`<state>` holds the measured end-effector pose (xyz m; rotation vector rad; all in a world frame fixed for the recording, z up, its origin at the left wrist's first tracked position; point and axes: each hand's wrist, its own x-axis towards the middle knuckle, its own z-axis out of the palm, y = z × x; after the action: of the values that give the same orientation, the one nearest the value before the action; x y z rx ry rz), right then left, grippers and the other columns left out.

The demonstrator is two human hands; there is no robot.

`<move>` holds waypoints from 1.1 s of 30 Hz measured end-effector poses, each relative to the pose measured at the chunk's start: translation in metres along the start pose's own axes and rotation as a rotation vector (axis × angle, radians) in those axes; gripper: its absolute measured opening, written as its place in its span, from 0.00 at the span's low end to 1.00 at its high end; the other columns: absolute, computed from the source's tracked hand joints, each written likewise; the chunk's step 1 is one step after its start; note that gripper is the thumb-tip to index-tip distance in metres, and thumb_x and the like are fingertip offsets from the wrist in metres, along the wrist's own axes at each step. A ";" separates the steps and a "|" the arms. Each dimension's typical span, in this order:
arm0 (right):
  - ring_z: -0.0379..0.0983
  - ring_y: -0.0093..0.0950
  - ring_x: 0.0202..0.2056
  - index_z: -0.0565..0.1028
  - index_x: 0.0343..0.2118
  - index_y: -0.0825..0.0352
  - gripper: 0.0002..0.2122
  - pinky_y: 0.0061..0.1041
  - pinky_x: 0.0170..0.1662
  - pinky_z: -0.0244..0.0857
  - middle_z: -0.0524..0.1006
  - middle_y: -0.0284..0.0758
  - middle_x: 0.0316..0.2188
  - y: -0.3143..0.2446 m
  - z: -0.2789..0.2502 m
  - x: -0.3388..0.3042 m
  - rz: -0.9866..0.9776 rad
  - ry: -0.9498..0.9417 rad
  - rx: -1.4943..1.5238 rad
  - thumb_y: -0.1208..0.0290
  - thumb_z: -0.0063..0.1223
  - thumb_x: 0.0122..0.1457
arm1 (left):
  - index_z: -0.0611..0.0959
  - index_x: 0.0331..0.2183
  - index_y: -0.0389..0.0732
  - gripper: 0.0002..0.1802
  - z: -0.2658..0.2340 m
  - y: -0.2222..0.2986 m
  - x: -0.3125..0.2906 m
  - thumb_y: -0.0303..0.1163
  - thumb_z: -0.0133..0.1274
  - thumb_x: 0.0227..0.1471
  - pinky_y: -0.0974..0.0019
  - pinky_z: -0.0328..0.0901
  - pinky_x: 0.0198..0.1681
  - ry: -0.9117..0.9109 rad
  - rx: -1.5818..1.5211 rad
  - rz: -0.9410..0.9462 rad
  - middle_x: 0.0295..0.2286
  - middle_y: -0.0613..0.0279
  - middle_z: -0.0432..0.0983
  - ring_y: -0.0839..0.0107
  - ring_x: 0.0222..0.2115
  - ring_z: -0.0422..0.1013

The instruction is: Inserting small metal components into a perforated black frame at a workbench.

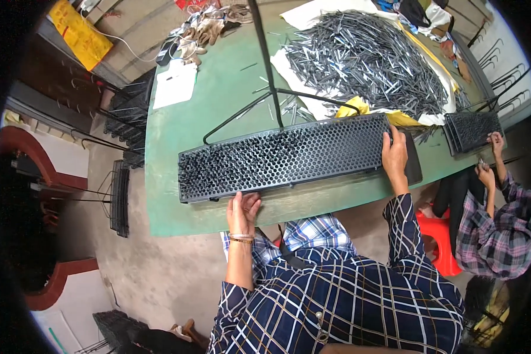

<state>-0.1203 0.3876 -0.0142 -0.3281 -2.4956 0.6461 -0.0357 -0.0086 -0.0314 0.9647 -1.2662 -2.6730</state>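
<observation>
A long black rack [289, 154] with rows of round holes lies aslant near the table's front edge. Small dark pieces stick out of the holes on its left part, while the holes toward the right look bare. A black metal hanger [269, 82] with spread arms reaches up from its far edge. My right hand [395, 154] grips the rack's right end, thumb on the near side and fingers over the edge. My left hand [243, 213] is closed at the rack's lower edge, left of the middle, with part of its grip hidden.
On the green table [230, 88] a big heap of thin dark grey pieces [371, 65] lies on white and yellow sheeting. White paper [175, 87] and work gloves [209, 30] lie at far left. A co-worker's hand [497, 143] touches another rack [473, 131], near a red stool [444, 245].
</observation>
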 end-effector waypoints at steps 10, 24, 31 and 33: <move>0.68 0.48 0.36 0.68 0.47 0.71 0.17 0.38 0.39 0.63 0.69 0.50 0.36 -0.014 0.030 -0.024 -0.036 -0.090 0.005 0.68 0.47 0.57 | 0.71 0.35 0.39 0.16 -0.035 -0.003 0.040 0.42 0.51 0.53 0.61 0.70 0.36 0.047 0.118 0.192 0.30 0.56 0.73 0.64 0.33 0.72; 0.70 0.41 0.33 0.73 0.41 0.71 0.12 0.33 0.37 0.63 0.72 0.46 0.31 0.002 0.053 -0.014 -0.080 -0.054 0.400 0.71 0.48 0.57 | 0.68 0.33 0.36 0.18 -0.036 -0.018 0.043 0.42 0.49 0.53 0.59 0.73 0.31 0.221 0.109 0.345 0.25 0.57 0.69 0.60 0.27 0.73; 0.69 0.35 0.31 0.73 0.42 0.71 0.12 0.29 0.35 0.62 0.72 0.43 0.30 0.004 0.052 -0.013 -0.116 -0.063 0.378 0.71 0.48 0.57 | 0.68 0.40 0.33 0.22 -0.042 -0.007 0.035 0.43 0.49 0.53 0.61 0.73 0.33 0.210 0.155 0.226 0.34 0.50 0.72 0.58 0.33 0.74; 0.66 0.25 0.26 0.73 0.41 0.71 0.11 0.22 0.28 0.60 0.72 0.37 0.29 0.004 0.048 -0.014 -0.078 -0.109 0.454 0.72 0.48 0.57 | 0.68 0.42 0.33 0.23 -0.037 -0.004 0.026 0.43 0.49 0.53 0.62 0.73 0.32 0.232 0.175 0.231 0.34 0.50 0.72 0.58 0.33 0.74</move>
<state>-0.1346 0.3679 -0.0579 -0.0249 -2.3572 1.1917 -0.0357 -0.0383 -0.0652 1.0391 -1.4743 -2.2376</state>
